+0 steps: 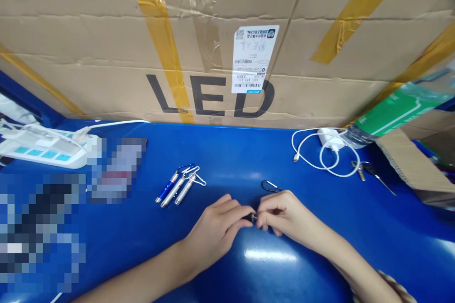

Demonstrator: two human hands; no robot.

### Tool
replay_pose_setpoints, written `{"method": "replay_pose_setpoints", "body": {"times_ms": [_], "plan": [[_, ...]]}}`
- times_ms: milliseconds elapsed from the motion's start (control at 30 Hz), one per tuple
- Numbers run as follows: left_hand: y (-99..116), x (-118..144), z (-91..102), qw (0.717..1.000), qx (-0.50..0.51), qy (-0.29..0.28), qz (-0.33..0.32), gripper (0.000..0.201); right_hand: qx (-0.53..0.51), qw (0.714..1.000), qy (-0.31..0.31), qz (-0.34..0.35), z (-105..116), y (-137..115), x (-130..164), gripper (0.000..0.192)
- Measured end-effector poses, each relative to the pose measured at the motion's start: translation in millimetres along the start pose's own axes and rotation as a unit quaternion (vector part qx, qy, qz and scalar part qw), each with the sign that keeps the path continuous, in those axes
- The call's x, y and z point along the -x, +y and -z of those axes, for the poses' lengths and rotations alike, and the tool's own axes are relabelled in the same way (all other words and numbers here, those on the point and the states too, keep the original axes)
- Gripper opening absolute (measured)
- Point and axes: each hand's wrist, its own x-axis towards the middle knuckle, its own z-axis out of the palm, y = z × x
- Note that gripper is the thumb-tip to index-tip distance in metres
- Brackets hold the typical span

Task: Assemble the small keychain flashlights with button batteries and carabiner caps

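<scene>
My left hand [220,222] is closed around a small dark cylindrical piece [250,217], most of it hidden by the fingers. A short metal end sticks out toward my right hand [279,215], which pinches at it with thumb and fingertips. Just beyond my right hand lies a black-and-silver carabiner clip [271,186], part of it behind the knuckles. Left of my hands, one blue keychain penlight [168,188] and two silver keychain penlights [173,192] lie side by side at a slant, with clips at their far ends.
A large cardboard box [106,57] marked LED stands along the back of the blue table [220,151]. At left are a white power strip [50,149] and a blurred-out phone-like object [119,170]. At right lie a coiled white cable [322,165], scissors [378,177] and a green-labelled roll [398,109].
</scene>
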Motion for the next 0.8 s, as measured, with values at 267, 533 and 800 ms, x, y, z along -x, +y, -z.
{"method": "replay_pose_setpoints", "body": {"times_ms": [267,533,800], "plan": [[-4,-4,-0.1,0.999,-0.029,0.025,-0.037,0.042,0.066,0.996,-0.043,0.052,-1,6,3,0.031],[-3,1,-3.3,0.998,-0.017,0.042,-0.039,0.025,0.074,0.995,-0.027,0.060,-6,-2,3,0.039],[-2,5,-3.5,0.999,-0.001,0.039,-0.003,0.024,0.033,0.999,-0.008,0.035,-9,-7,4,0.044]]}}
